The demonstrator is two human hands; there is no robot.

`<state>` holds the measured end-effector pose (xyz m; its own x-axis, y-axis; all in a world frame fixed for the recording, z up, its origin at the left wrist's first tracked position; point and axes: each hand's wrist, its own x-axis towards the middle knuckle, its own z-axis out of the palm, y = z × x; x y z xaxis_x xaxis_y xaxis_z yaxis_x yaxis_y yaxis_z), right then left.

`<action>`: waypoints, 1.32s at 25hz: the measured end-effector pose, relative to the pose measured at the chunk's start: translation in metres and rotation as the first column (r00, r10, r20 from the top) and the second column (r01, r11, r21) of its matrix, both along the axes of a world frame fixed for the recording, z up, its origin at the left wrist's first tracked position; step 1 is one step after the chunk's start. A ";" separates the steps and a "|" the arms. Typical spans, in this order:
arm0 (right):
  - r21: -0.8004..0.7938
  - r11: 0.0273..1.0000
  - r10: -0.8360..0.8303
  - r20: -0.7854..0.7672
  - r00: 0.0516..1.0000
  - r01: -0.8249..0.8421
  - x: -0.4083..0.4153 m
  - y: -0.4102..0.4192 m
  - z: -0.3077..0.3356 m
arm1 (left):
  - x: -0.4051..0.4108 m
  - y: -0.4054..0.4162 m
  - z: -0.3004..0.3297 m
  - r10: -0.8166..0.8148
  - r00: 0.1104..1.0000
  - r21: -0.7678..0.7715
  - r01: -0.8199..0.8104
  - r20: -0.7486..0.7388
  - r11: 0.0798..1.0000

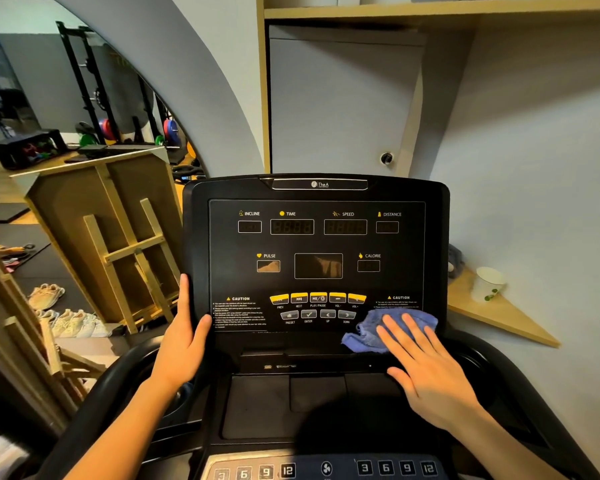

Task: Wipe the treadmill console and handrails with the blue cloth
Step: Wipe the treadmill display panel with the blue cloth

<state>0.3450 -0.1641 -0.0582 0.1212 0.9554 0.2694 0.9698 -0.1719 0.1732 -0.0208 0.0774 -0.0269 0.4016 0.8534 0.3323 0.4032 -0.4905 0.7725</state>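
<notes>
The black treadmill console (316,244) fills the middle of the view, its displays dark and a row of yellow buttons low on the panel. A crumpled blue cloth (374,332) lies against the panel's lower right corner. My right hand (426,372) presses flat on the cloth with fingers spread. My left hand (184,337) grips the console's left edge, thumb on the front face. The black left handrail (108,386) curves down at lower left; the right handrail (482,362) shows behind my right hand.
A wooden easel and board (129,251) lean left of the console, with shoes (66,313) on the floor. A white paper cup (487,284) stands on a wooden corner shelf (499,313) at right. Number keys (395,467) sit at the bottom edge. Gym racks stand far left.
</notes>
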 end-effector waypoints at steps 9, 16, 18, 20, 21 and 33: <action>0.103 0.981 -0.141 -0.200 0.970 0.164 0.008 -0.010 -0.015 | 0.003 0.001 -0.011 0.049 0.999 -0.008 -0.049 0.005 0.999; 0.187 0.927 -0.266 -0.284 0.921 0.325 0.020 0.042 0.012 | 0.006 0.004 -0.014 0.058 0.998 -0.001 -0.058 0.039 0.998; 0.236 0.915 -0.261 -0.275 0.925 0.328 0.029 0.059 0.039 | 0.006 0.004 -0.016 0.060 0.997 0.001 -0.060 0.040 0.998; 0.294 0.900 -0.248 -0.263 0.932 0.322 0.039 0.078 0.067 | 0.005 0.005 -0.018 0.067 0.997 -0.008 -0.066 0.039 0.998; 0.325 0.889 -0.245 -0.259 0.934 0.323 0.043 0.088 0.080 | 0.005 0.006 -0.019 0.071 0.997 -0.013 -0.070 0.036 0.997; 0.459 0.805 -0.252 -0.311 0.917 0.377 0.017 0.171 0.150 | 0.002 0.008 -0.016 0.044 0.998 -0.043 -0.042 0.046 0.998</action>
